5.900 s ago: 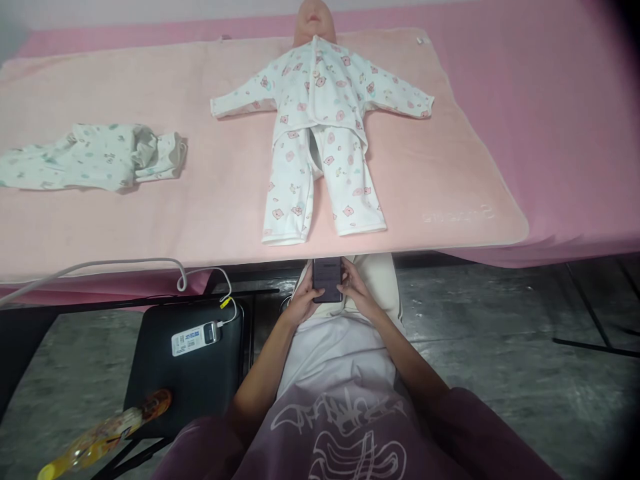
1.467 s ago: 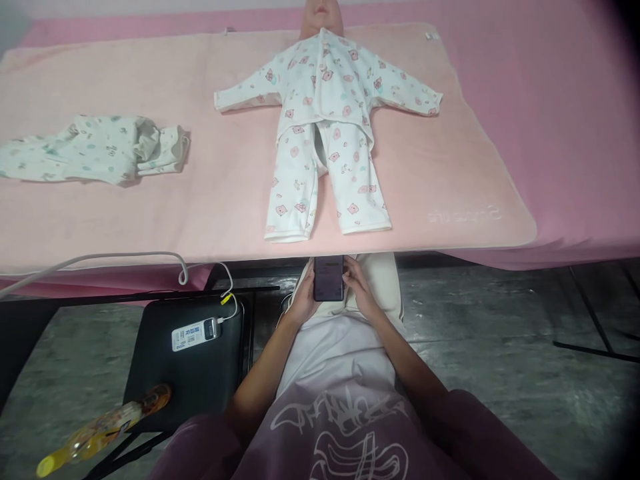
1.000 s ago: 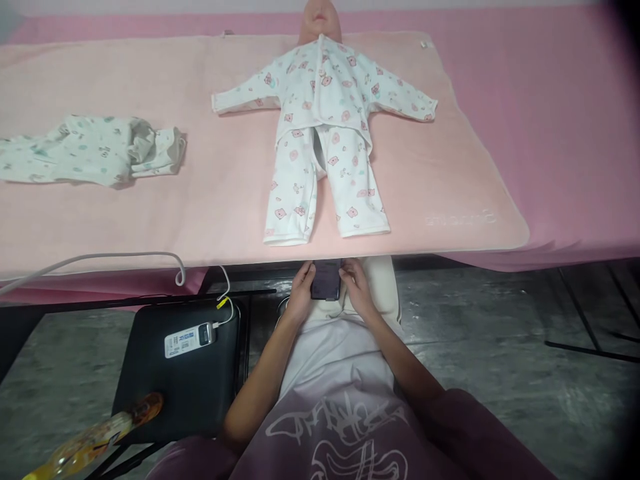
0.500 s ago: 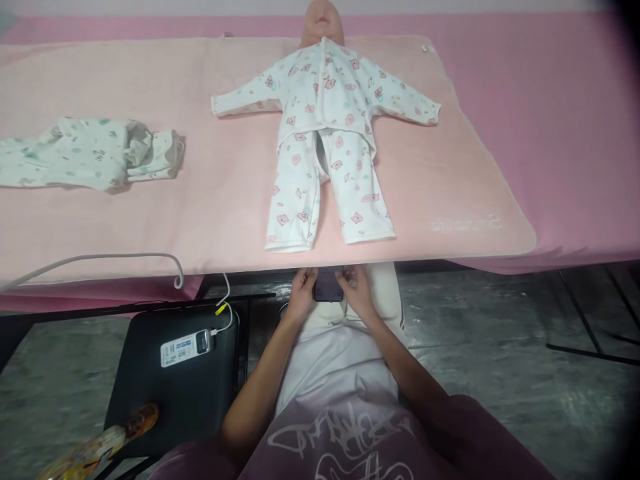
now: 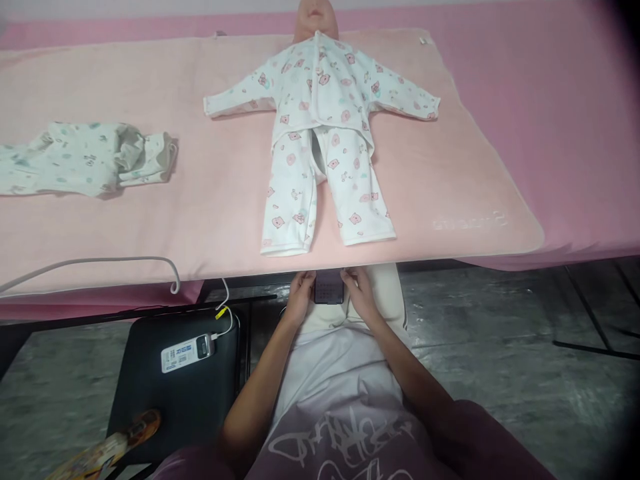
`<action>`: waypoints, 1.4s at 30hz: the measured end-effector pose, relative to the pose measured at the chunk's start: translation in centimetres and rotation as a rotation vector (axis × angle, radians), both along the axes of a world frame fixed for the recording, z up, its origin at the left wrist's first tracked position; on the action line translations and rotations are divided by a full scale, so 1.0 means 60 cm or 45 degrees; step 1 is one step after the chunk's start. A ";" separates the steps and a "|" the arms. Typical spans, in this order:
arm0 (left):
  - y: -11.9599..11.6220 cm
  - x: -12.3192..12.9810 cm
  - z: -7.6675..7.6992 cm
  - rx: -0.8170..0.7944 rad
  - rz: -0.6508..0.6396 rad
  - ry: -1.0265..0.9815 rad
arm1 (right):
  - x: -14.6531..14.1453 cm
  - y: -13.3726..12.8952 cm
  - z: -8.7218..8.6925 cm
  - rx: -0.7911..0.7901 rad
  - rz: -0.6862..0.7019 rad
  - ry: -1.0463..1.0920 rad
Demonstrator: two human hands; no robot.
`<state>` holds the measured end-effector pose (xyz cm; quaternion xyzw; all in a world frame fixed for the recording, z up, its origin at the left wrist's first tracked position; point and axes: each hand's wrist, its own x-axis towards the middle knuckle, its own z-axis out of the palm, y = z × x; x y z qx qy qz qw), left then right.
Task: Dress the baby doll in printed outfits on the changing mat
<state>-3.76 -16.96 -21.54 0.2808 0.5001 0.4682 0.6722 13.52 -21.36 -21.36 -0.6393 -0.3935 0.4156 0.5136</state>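
Observation:
Below the table's front edge, my left hand [image 5: 302, 293] and my right hand [image 5: 359, 288] hold a dark phone [image 5: 329, 288] between them, one at each side, over my lap. The table edge hides the phone's far end. On the pink mat [image 5: 470, 173] lies a doll [image 5: 317, 19], its face partly out of frame. It wears a white patterned top [image 5: 330, 87] with sleeves spread wide and matching trousers [image 5: 295, 193]. Neither hand touches the doll or its clothes.
A bundled white garment with green print [image 5: 80, 157] lies at the mat's left. A grey cable [image 5: 100, 260] crosses the front left. A black stool [image 5: 170, 400] holds a white power bank [image 5: 187, 354] and a bottle-like item [image 5: 115, 443]. Black metal legs [image 5: 595, 350] stand at the right.
The view has shifted slightly. Both hands still hold the phone, whose screen now shows a faint keypad-like pattern. Nothing on the table has moved.

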 end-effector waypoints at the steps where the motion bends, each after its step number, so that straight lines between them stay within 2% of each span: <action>1: 0.001 -0.001 0.001 -0.003 -0.011 -0.015 | 0.000 0.000 -0.001 -0.001 -0.008 0.004; 10: 0.003 -0.011 0.010 0.067 -0.152 -0.177 | 0.002 0.001 -0.004 0.005 -0.013 0.027; 21: 0.001 -0.021 -0.009 0.135 -0.226 -0.227 | 0.005 0.004 -0.002 -0.013 -0.006 0.032; 27: 0.000 -0.027 -0.019 0.155 -0.265 -0.153 | 0.002 0.003 0.002 0.001 -0.004 0.027; 35: -0.002 -0.018 0.002 0.312 -0.313 -0.005 | 0.002 -0.001 -0.001 0.047 0.017 -0.053; 42: -0.004 -0.007 0.011 0.351 -0.322 0.066 | 0.007 -0.007 -0.009 0.071 0.061 -0.036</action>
